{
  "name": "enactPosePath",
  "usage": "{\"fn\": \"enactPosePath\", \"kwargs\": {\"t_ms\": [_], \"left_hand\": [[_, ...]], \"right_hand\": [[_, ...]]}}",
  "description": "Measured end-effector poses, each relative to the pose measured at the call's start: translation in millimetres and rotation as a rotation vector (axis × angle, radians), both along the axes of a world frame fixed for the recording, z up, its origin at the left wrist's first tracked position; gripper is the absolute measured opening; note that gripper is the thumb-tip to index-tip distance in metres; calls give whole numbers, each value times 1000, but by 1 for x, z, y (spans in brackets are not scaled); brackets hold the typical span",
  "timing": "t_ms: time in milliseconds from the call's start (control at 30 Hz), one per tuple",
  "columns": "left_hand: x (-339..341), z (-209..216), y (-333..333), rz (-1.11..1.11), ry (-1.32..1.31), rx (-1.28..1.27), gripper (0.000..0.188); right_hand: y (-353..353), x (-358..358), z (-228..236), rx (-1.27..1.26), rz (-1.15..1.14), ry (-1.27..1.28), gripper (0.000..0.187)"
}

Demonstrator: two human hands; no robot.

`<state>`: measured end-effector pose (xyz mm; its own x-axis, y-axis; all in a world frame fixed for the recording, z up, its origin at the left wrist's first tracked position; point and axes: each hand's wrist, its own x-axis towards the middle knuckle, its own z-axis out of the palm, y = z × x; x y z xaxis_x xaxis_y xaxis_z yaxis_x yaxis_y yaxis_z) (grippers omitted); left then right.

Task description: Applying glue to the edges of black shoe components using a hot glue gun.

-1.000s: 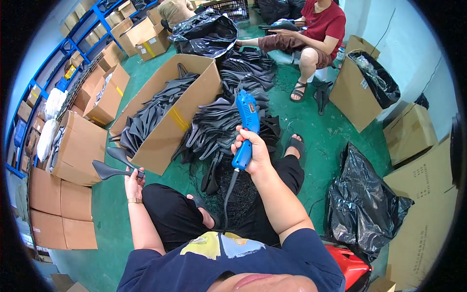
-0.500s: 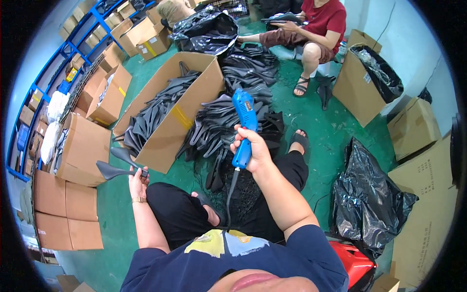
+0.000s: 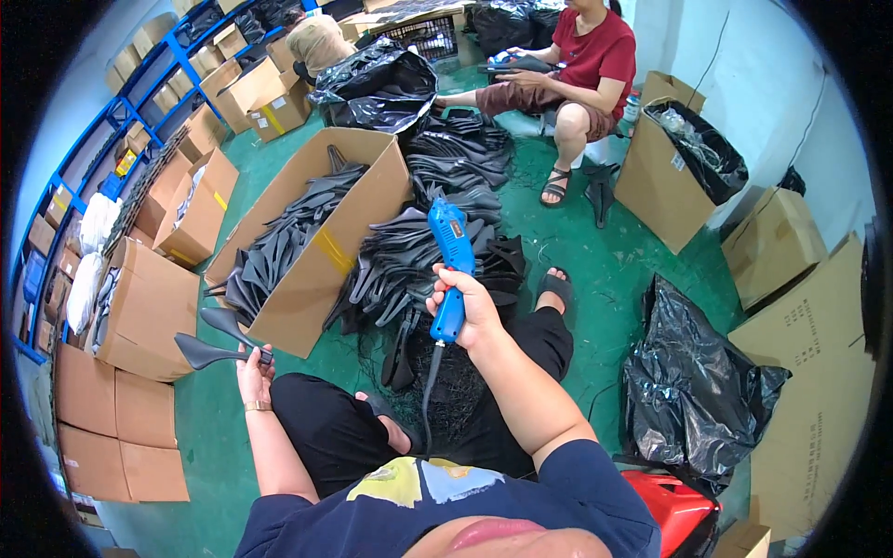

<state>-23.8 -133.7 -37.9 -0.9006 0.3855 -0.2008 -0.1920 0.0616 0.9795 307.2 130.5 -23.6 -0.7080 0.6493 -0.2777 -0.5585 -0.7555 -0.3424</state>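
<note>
My right hand (image 3: 467,304) is wrapped round the lower grip of a blue corded power tool (image 3: 451,234), its head pointing away over the pile. Its dark cord (image 3: 430,395) runs down toward my lap. Out to the left, my left hand (image 3: 254,375) grips the narrow ends of dark grey saddle-shaped pieces (image 3: 206,352), whose two broad ends spread leftward. In front of me lies a heap of similar dark pieces (image 3: 400,256) on the floor. More of them fill the open cardboard box (image 3: 321,279) to its left. Black scraps (image 3: 433,409) litter the floor between my legs.
A co-worker in a red top (image 3: 595,56) sits at the far right, holding a dark piece. Black plastic bags (image 3: 693,381) lie to my right beside cardboard boxes (image 3: 665,177). Cartons (image 3: 149,312) and blue shelving (image 3: 177,56) line the left. Something red (image 3: 670,510) stands by my right side.
The view has shifted slightly, so the room appears lower and farther left. The power tool now sits a little lower in view. Both hands keep their holds.
</note>
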Motion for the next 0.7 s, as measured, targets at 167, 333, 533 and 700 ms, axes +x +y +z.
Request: {"fn": "enactPosePath", "kwargs": {"t_ms": [167, 333, 533, 700], "left_hand": [[-2, -2, -3, -2, -3, 6, 57], [0, 1, 0, -18, -7, 7, 57], [-3, -1, -1, 4, -10, 13, 56], [-5, -4, 0, -7, -8, 29, 54]], "right_hand": [[-1, -2, -1, -8, 9, -10, 21], [-1, -1, 1, -8, 7, -15, 19], [-2, -1, 2, -12, 6, -27, 20], [0, -2, -1, -7, 8, -15, 20]]}}
